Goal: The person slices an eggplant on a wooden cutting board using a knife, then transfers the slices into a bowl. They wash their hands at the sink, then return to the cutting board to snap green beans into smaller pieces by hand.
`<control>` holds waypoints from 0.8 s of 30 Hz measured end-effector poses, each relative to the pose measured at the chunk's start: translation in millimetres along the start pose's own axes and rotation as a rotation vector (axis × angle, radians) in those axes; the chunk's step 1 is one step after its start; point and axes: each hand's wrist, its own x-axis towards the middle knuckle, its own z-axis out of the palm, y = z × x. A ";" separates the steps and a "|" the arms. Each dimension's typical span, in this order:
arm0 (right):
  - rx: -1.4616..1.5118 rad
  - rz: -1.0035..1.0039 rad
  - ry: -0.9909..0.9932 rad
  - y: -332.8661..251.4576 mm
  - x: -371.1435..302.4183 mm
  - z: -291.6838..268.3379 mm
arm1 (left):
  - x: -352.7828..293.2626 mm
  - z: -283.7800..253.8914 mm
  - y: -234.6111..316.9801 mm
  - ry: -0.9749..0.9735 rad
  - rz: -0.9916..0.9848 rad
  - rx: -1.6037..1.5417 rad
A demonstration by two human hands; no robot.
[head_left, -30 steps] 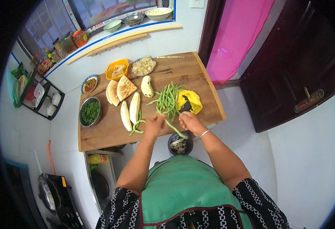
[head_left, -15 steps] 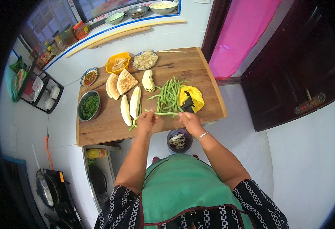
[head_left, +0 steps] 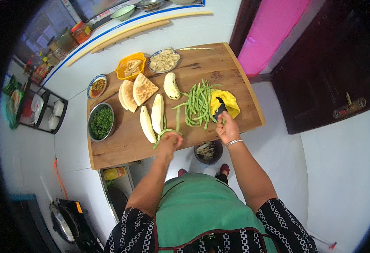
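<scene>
The left hand (head_left: pixel 171 143) is over the near edge of the brown wooden tabletop (head_left: pixel 128 139), beside a single straight green bean pod (head_left: pixel 177 120) and thin curled green strands (head_left: pixel 164 135); its fingers are blurred, so whether they grip anything cannot be told. To the right, the right hand (head_left: pixel 228 130) (a silver metal bracelet (head_left: pixel 234 142) circles its wrist) has its fingers bent inward, near a crumpled yellow cloth-like bundle (head_left: pixel 232 101); whether they pinch something is unclear. Between and beyond both hands lies a loose heap of long green bean pods (head_left: pixel 198 105)
</scene>
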 end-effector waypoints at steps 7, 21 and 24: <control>-0.157 0.054 -0.008 40.8 -2.4 -31.1 | 12.6 37.3 19.5 0.015 -0.350 -0.010; -0.412 0.085 0.017 -13.0 -34.8 -74.6 | 74.3 132.4 19.5 0.024 0.586 1.052; -0.606 0.010 -0.144 -28.1 -29.9 -55.7 | 67.3 125.9 35.0 -0.138 0.158 0.297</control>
